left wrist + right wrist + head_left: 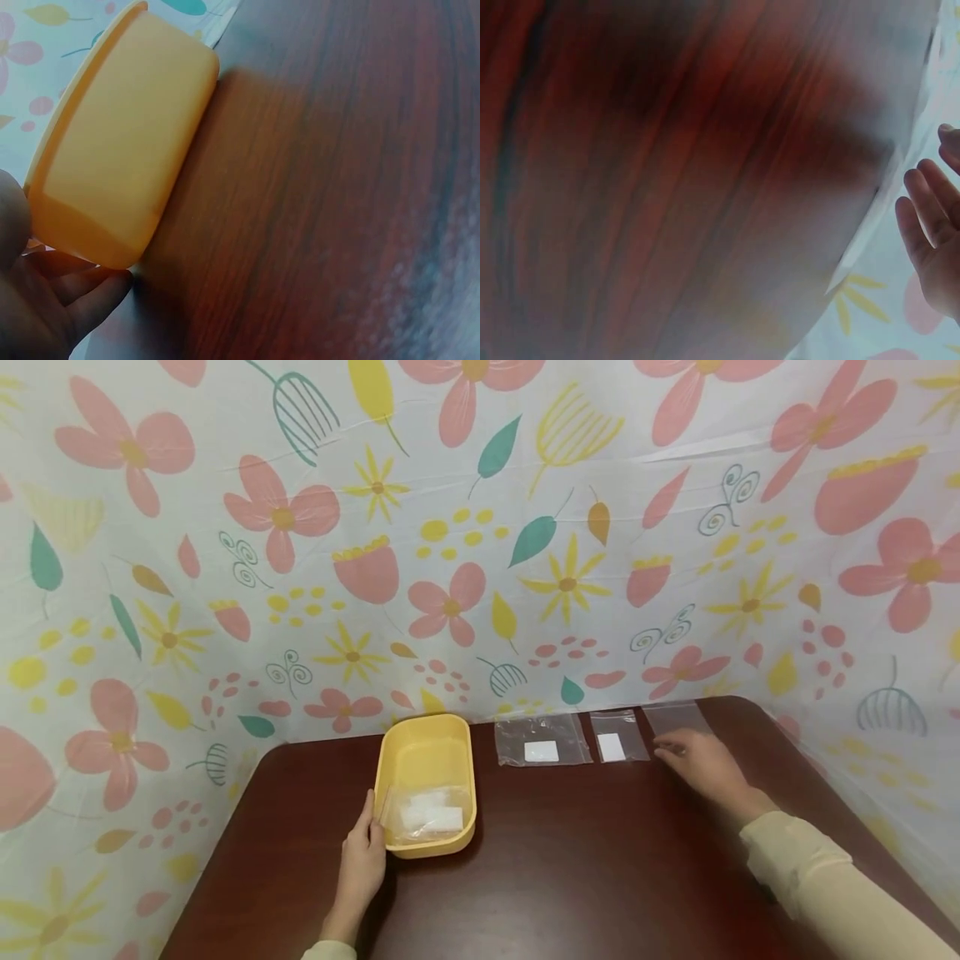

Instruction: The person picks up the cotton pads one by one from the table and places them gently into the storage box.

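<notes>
My left hand [363,856] grips the near left side of a yellow plastic tray [386,760], thumb by the rim and fingers against the outer wall, as the left wrist view shows. Inside the tray lie clear plastic bags with white pieces [442,818] in them. At the right, my right hand [701,768] is over the near part of a clear plastic bag [678,717]. Its fingers are loosely bent, and nothing shows between them in the right wrist view. Whether the fingertips touch the bag cannot be told.
Left of that bag lie a small zip bag [630,735] with a white card and a larger clear bag [513,739] with a white card, in a row along the back edge. The dark wooden table [570,860] meets a flower-patterned curtain [465,635].
</notes>
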### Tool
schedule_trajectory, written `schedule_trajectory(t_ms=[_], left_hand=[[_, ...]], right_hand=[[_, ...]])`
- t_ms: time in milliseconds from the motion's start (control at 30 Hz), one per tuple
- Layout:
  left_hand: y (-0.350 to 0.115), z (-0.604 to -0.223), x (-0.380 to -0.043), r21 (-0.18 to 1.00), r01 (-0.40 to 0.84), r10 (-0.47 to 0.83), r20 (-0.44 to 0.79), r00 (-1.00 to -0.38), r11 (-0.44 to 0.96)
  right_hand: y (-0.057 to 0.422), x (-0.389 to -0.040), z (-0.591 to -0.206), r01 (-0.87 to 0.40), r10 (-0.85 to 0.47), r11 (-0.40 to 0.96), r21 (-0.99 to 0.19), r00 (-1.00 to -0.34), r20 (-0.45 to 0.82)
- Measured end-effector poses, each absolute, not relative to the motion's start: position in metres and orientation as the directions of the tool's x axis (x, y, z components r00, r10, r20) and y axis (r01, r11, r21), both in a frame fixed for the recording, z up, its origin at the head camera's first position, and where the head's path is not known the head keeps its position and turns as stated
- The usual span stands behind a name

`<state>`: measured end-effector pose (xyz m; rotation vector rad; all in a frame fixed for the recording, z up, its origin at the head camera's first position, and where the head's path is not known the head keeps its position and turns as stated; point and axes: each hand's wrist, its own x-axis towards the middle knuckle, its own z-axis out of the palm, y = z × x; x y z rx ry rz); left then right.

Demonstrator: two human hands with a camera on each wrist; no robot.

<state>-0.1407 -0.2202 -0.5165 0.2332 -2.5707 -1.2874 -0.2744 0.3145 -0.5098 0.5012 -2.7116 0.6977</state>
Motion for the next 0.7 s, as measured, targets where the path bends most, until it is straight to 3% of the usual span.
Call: schedule_trajectory(t_ms=[300, 700], left_hand=[[-0.220, -0.515, -0.141, 0.801, -0.024, -0.255, 0.162, -0.953, 0.599], [-0.218, -0.518, -0.140, 0.794, -0.029, -0.263, 0.167, -0.950, 0.608]], right_hand=[[0.331, -0.279, -0.510, -0.323, -0.193, 0.841, -0.434, -0.928, 0.318], [0.332, -0.281, -0.513, -0.332, -0.224, 0.856, -0.396, -0.929, 0.296]])
